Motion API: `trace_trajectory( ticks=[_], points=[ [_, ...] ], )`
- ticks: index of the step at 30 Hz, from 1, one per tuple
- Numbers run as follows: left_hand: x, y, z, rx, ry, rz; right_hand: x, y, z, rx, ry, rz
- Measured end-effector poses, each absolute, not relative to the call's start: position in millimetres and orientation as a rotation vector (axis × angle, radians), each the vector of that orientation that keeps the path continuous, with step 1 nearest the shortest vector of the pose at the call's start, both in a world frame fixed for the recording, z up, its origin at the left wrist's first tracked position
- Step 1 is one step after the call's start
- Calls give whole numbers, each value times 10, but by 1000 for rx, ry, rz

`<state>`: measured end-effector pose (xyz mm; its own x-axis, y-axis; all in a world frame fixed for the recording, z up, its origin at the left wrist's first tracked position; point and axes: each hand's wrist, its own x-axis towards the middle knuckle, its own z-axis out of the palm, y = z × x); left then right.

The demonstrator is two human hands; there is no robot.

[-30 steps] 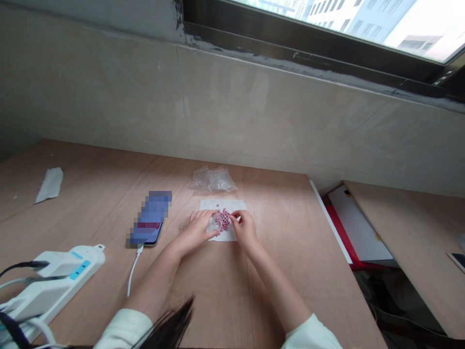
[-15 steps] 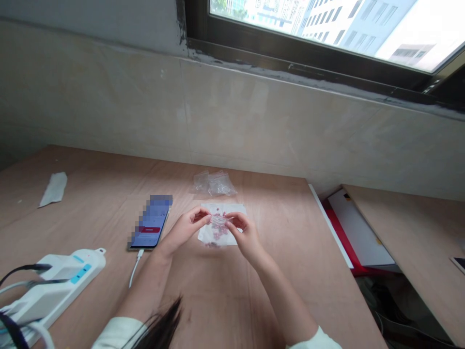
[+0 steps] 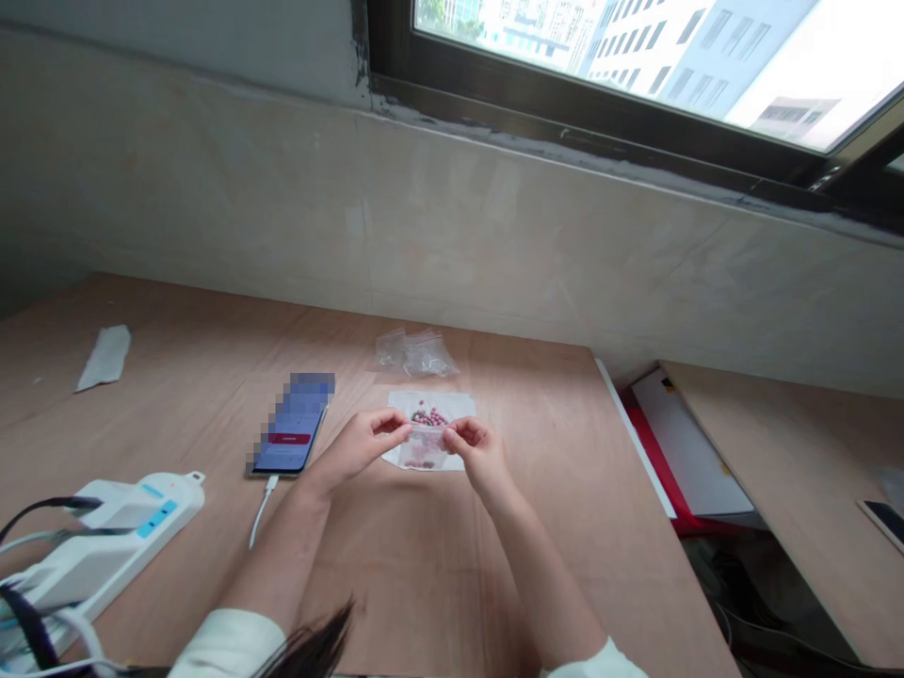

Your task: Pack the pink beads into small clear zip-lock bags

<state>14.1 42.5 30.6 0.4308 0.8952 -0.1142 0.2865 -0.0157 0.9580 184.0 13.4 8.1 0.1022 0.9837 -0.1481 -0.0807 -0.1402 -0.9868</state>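
Right now my left hand (image 3: 363, 444) and right hand (image 3: 476, 447) meet in front of me, and the fingertips of each (image 3: 449, 435) are closed in a firm pinch on opposite sides of a small clear plastic bag (image 3: 424, 444). Neither hand is released, and the thumb and forefinger are doing the work on both sides. Just beyond my fingertips lies a heap of small round pink beads (image 3: 429, 415) on a white paper sheet (image 3: 402, 407). Below my pinch, a pinkish patch (image 3: 421, 460) shows through the film, but I can't tell whether it's inside the bag or on the paper. The trick here is to keep both pinches level and the film gently taut, with the fingers right at the edge so they don't crease the plastic. Farther past my fingers sit crumpled clear plastic bags (image 3: 416, 354), and off to the left of my left hand is a smartphone (image 3: 289, 424) on a light plywood table (image 3: 537, 471).
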Motion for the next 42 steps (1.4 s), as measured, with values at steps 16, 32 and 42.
trace_trajectory(
  ticks=[16, 32, 42],
  points=[
    [314, 334, 270, 1685, 979, 651, 1757, 66, 101, -1171, -983, 1436],
    [284, 431, 38, 1440, 1060, 781, 2099, -13, -203, -1322, -812, 1449],
    [-21, 248, -483, 1843, 1360, 751, 2600, 371, -252, -2345, -1161, -15]
  ],
)
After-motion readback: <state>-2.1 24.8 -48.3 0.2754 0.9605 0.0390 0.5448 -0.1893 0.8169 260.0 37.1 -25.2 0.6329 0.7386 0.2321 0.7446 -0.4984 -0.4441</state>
